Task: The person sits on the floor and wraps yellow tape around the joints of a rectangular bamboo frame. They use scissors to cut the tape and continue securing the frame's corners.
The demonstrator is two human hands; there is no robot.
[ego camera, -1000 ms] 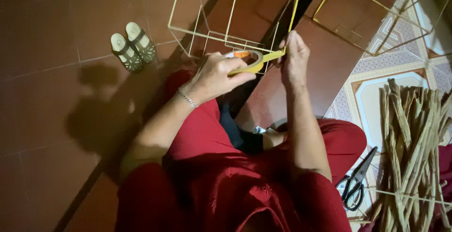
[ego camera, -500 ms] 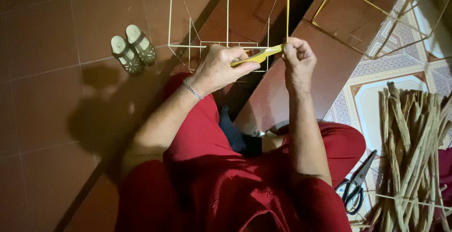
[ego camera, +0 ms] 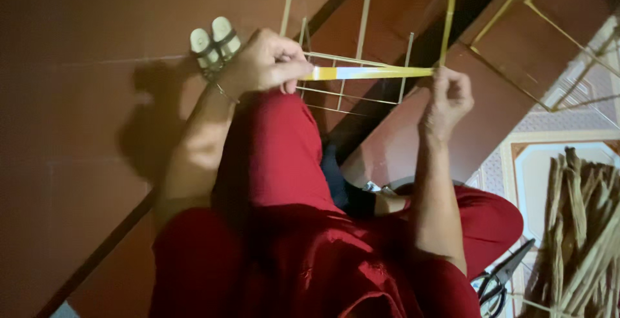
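Note:
A flat yellow strip (ego camera: 371, 72) stretches taut between my two hands in front of a pale wire frame (ego camera: 349, 53). My left hand (ego camera: 265, 60), a thin bracelet at its wrist, pinches the strip's left end. My right hand (ego camera: 447, 95) grips the strip where it bends upward along a long yellow rod (ego camera: 448, 14) of the frame. My red trousers (ego camera: 290, 227) fill the lower middle of the view.
A pair of pale sandals (ego camera: 213, 41) lies on the red tiled floor (ego camera: 77, 98) beside my left hand. A second wire frame (ego camera: 549, 53) stands at the upper right. Black scissors (ego camera: 497, 282) and a bundle of dried stalks (ego camera: 581, 227) lie at the right.
My hands have drawn apart, the left going left and the right going right, so the yellow strip is pulled out longer and straighter between them. The wire frame has turned.

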